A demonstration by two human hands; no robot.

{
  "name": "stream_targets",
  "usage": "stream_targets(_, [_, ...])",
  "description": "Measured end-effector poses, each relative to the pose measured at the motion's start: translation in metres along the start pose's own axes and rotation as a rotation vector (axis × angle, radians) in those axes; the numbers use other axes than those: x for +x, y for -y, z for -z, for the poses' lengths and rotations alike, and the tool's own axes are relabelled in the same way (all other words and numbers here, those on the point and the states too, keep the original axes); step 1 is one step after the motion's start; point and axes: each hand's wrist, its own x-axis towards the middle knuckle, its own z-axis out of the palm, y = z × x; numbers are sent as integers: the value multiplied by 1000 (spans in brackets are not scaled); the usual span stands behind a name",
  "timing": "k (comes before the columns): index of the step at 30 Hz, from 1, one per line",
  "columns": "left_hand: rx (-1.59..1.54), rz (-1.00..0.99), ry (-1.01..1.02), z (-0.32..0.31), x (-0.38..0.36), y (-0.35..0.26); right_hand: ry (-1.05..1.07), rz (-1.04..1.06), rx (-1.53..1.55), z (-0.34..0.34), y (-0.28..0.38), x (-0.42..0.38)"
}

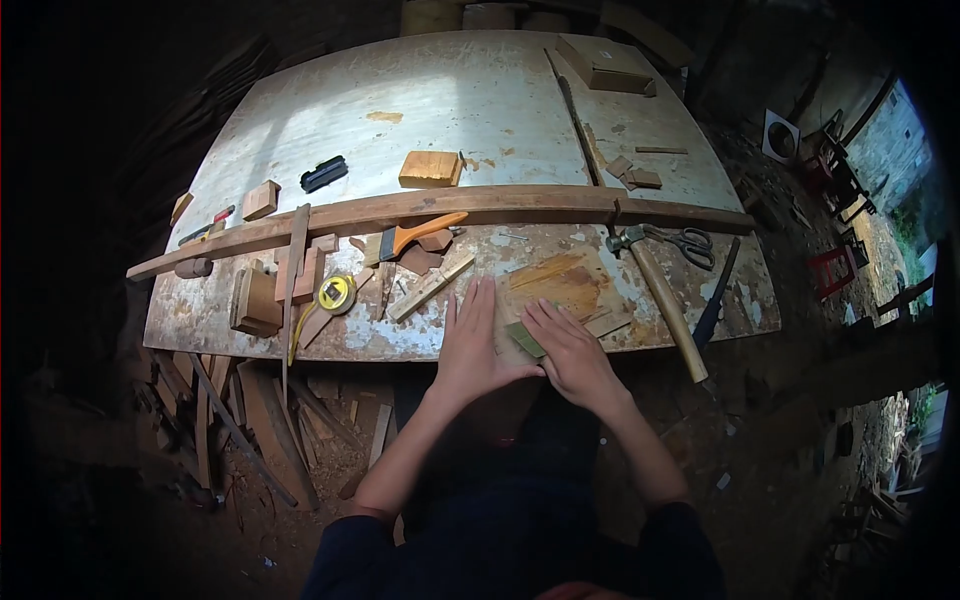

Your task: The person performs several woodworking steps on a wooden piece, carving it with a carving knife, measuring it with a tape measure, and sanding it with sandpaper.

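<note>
A flat wooden board (560, 283) with a darker stained patch lies at the front edge of the workbench. My left hand (470, 345) is laid along the board's left side, fingers stretched out and thumb pointing right. My right hand (568, 352) presses a small green piece of sandpaper (524, 339) onto the board's near part, its fingers over the sheet. The two thumbs nearly meet at the front edge. A pale wood strip (432, 288) lies just left of my left hand.
A long wooden beam (400, 213) spans the workbench (480, 110). Left of my hands are a tape measure (336, 293), a brush (415, 235) and wood blocks (257, 302). On the right lie a hammer (662, 290), scissors (694, 246) and a dark-handled saw-like tool (714, 300).
</note>
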Motion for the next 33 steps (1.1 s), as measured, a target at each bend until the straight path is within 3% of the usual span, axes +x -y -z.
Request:
stream_targets(3, [-30,29,50,14,-2,-4,147,4,-53,12,-13,7])
stream_targets(6, [-49,35,37,14,-1,-4,17,-203,-189,6,-35,18])
stream_targets(8, [-32,54,24,10,-1,-2,68,-126,-202,-8,-3,19])
stream_targets(9, [-22,63,27,9,-2,-1,129,22,-79,-7,13,19])
stream_targets(12, [-38,62,-12,9,-5,-3,150,21,-9,-3,-19,26])
stream_targets(13, [-37,67,-7,9,-7,-4,33,-112,-68,2,-34,32])
stream_targets(16, [-45,89,-24,8,-2,-4,-36,-152,-137,-13,-29,29])
stream_targets(17, [-52,96,-16,5,-4,-2,36,-20,-9,-18,-7,26])
stream_targets(20, [-58,101,-7,6,-4,-4,73,-5,27,-7,-16,30])
stream_targets(21, [-61,104,-7,8,-6,-5,-6,-157,1,0,-35,35])
stream_targets(24, [-50,105,-11,8,-6,-6,-106,-257,-191,-17,-29,37])
stream_targets(26, [-37,98,-12,3,-9,-3,74,66,26,-23,8,31])
stream_targets(28, [-35,93,-17,4,-5,-2,121,-10,120,-8,-4,40])
stream_targets(31, [-69,109,-16,6,-8,-7,-75,-265,-225,-11,-43,54])
stream_targets(33, [-81,106,-17,4,-7,-3,12,-78,-145,-24,-6,45])
